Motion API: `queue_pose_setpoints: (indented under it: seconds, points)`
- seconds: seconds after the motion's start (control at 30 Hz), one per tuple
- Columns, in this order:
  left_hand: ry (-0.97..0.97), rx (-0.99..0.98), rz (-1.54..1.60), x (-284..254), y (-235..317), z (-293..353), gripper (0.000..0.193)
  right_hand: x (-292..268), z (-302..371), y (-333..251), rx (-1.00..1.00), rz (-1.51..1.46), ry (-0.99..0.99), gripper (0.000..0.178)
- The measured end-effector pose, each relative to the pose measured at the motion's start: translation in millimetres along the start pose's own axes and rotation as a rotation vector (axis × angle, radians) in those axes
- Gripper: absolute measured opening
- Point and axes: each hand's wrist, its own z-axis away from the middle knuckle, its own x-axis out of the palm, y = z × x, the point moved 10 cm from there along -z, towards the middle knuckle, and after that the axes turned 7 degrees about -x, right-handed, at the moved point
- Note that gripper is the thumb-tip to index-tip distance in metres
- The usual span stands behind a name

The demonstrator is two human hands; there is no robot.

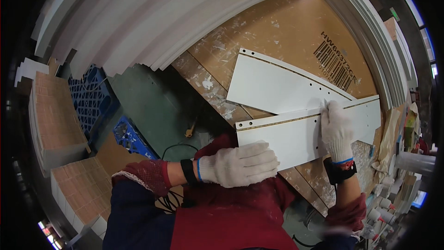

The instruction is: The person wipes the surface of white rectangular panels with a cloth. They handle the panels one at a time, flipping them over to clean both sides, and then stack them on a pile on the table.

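Observation:
A white panel [291, 135] with a grooved, brown-edged strip and several dark drilled holes lies slanting in front of me. It overlaps a second white panel [273, 83] of the same kind, just beyond it. My left hand [240, 164], in a white knit glove, rests with fingers stretched at the near edge of the front panel. On that panel's right part is my right hand [337, 129], also gloved, its fingers bent and pressed together by the grooved edge. Whether a small thing sits in those fingertips is hidden.
Both panels lie on a cardboard-covered bench [263, 32] with white smears. Stacked pale panels [152, 14] stand beyond, and another stack [370, 28] curves along the right. Blue plastic pallets [92, 97] and piled boards [58, 111] are at left. Bottles and tubes [388, 203] crowd the lower right.

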Motion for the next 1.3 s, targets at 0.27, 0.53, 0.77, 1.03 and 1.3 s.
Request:
queue_pose_setpoints:
  seconds: [0.27, 0.53, 0.77, 1.03, 1.3]
  points:
    - [-0.067, -0.003, -0.033, 9, -4, -3, 0.020, 20, -1, -147, -0.358, 0.001, -0.314, 0.013]
    - [-0.089, -0.493, 0.860, 17, -44, 29, 0.031, 15, 29, -253, -0.879, -0.357, -0.403, 0.011]
    - [-0.033, 0.034, 0.009, -5, 2, -5, 0.031, -39, 28, -49, 0.110, -0.889, 0.022, 0.011]
    - [-0.128, -0.613, 0.385, -69, -40, -2, 0.050, -64, 135, 72, 0.470, -0.983, 0.360, 0.010]
    - [0.626, -1.472, 1.549, -17, -102, 126, 0.045, -16, 76, -106, -0.497, -0.471, -0.149, 0.023]
